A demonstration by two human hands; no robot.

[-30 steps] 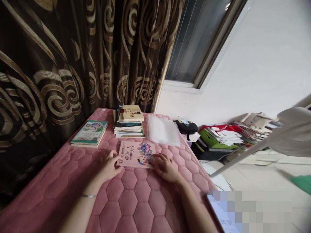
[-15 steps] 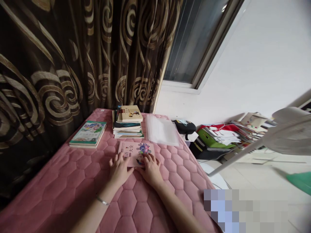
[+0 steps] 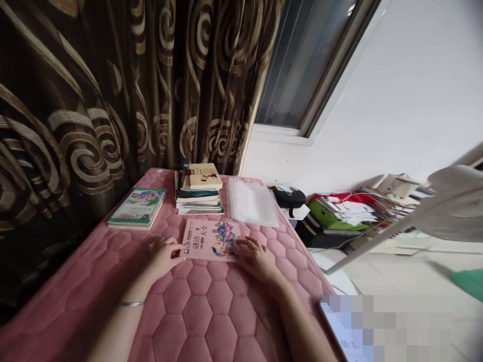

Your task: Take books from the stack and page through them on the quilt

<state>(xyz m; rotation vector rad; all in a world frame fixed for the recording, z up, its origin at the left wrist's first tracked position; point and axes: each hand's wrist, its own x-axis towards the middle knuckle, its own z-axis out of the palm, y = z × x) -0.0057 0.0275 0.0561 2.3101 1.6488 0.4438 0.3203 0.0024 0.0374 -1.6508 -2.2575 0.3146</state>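
A pink paperback book [image 3: 202,242] with cartoon figures and Chinese characters on its cover lies flat on the pink quilted mattress [image 3: 207,314]. At the book's left edge is my left hand [image 3: 163,257], its fingertips and thumb apart and touching or nearly touching the border. My right hand [image 3: 257,259] rests at the opposite edge, fingers stretched out over the lower right corner. Beyond the book, a stack of books [image 3: 199,196] has a tan one on top. Right of that stack lies a pile of clear plastic covers [image 3: 252,203].
Green-bordered books [image 3: 136,207] lie at the mattress's left side. A dark patterned curtain [image 3: 162,85] hangs behind. Off the right edge are bags and papers [image 3: 339,211], a white fan [image 3: 449,206] and a phone-like screen [image 3: 341,329].
My hands have moved apart from the middle of the pink book's near side to its left and right edges, uncovering the cover. The book stays in place.
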